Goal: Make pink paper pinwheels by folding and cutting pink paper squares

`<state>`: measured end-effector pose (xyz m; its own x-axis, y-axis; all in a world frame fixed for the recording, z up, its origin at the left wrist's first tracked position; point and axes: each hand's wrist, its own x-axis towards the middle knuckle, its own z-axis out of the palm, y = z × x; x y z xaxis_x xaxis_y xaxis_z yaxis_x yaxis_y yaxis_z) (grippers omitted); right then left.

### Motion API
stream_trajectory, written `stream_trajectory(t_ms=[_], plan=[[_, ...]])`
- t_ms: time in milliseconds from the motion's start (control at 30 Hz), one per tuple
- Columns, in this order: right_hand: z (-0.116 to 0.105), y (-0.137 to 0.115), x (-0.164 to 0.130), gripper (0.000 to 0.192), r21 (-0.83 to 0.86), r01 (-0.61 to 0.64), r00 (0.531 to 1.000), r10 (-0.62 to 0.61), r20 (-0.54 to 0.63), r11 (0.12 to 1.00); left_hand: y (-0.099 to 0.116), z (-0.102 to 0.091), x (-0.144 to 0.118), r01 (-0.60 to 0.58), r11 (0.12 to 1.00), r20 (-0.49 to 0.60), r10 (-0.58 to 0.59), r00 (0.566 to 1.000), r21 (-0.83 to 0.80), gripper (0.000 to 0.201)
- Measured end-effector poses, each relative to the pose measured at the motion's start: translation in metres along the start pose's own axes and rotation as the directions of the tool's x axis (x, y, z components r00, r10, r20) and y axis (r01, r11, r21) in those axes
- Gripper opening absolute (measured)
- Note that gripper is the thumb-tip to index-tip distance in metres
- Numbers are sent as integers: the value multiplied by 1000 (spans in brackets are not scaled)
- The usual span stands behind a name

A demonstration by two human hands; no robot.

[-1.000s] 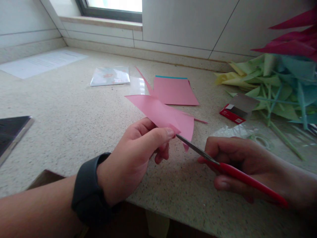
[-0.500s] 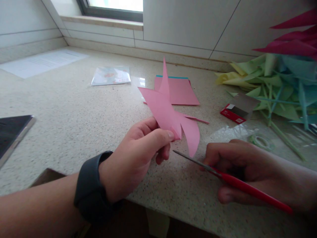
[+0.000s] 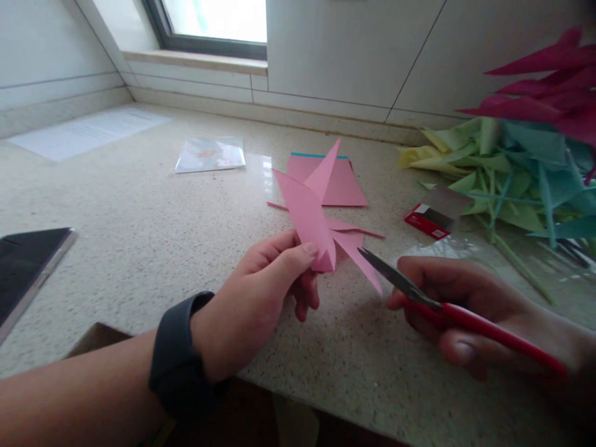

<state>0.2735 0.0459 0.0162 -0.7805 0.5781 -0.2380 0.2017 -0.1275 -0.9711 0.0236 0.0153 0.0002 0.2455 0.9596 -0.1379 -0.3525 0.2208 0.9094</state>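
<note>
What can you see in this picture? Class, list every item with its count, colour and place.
folded paper piece: one, pink, held above the counter centre
scissors: one, red handles, right of the piece
paper sheets: small stack, pink over teal, behind the piece
paper strip: one, pink, on the counter
plastic packet: one, clear, far centre
printed sheet: one, white, far left
dark tablet: one, left edge
small box: one, red, right
paper pinwheels: a pile, green, teal, magenta, far right
counter: one, speckled beige
left hand: grip on the piece
right hand: grip on the scissors

matt pink paper piece (image 3: pixel 310 217), metal-bladed scissors (image 3: pixel 419 297) with glossy red plastic handles, speckled polished stone counter (image 3: pixel 139 217)
</note>
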Motion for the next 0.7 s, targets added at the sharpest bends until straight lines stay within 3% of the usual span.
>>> stream_trajectory(t_ms=[167, 467, 700], plan=[[-9, 11, -1, 26, 77, 104, 993, -99, -68, 992, -3, -3, 2, 2, 999, 35, -3, 999, 38, 12], [-8, 8, 4, 38, -46, 100, 953, -109, -282, 994, -6, -4, 2, -25, 997, 22, 24, 999, 66, 17], [-9, 8, 9, 35, -131, 121, 932, -158, -325, 984, -4, -3, 1, -69, 994, 25, 68, 997, 85, 18]])
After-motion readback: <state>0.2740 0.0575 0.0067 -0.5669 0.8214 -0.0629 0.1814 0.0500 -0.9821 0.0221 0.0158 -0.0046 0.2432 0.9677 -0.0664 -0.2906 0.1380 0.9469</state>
